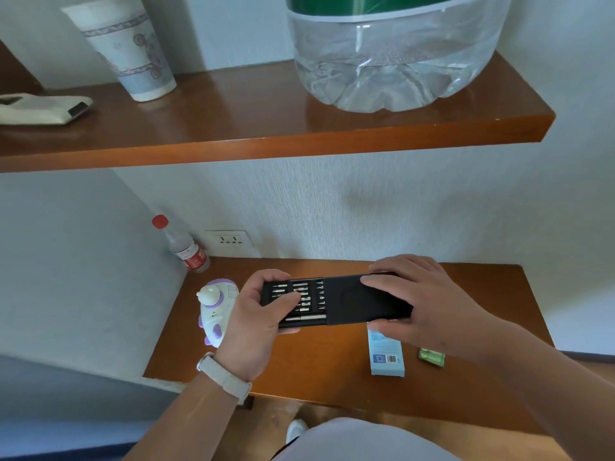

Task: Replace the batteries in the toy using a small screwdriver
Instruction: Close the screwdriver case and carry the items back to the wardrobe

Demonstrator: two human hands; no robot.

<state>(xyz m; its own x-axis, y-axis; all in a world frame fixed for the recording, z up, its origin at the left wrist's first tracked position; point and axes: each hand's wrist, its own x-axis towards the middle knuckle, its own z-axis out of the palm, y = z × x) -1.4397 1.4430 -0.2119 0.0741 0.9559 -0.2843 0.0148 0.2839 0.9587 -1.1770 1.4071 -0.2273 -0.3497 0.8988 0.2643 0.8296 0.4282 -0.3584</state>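
A black screwdriver kit [346, 299] is held above the lower wooden shelf [319, 371]. Its inner tray [299, 301], with several metal bits and a silver driver handle, is slid partly out to the left. My left hand [256, 314] grips the tray end, thumb lying across the bits. My right hand [422, 301] grips the black outer sleeve. A white and purple toy [214, 311] lies on the shelf to the left, partly behind my left hand. A green pack of batteries [432, 357] lies at the right, below my right wrist.
A light blue box [386, 354] lies on the shelf under the kit. A red-capped bottle [186, 247] stands in the back left corner by a wall socket [229, 240]. The upper shelf [266, 141] holds a paper cup [133, 51], a large water jug [392, 54] and a white device [43, 109].
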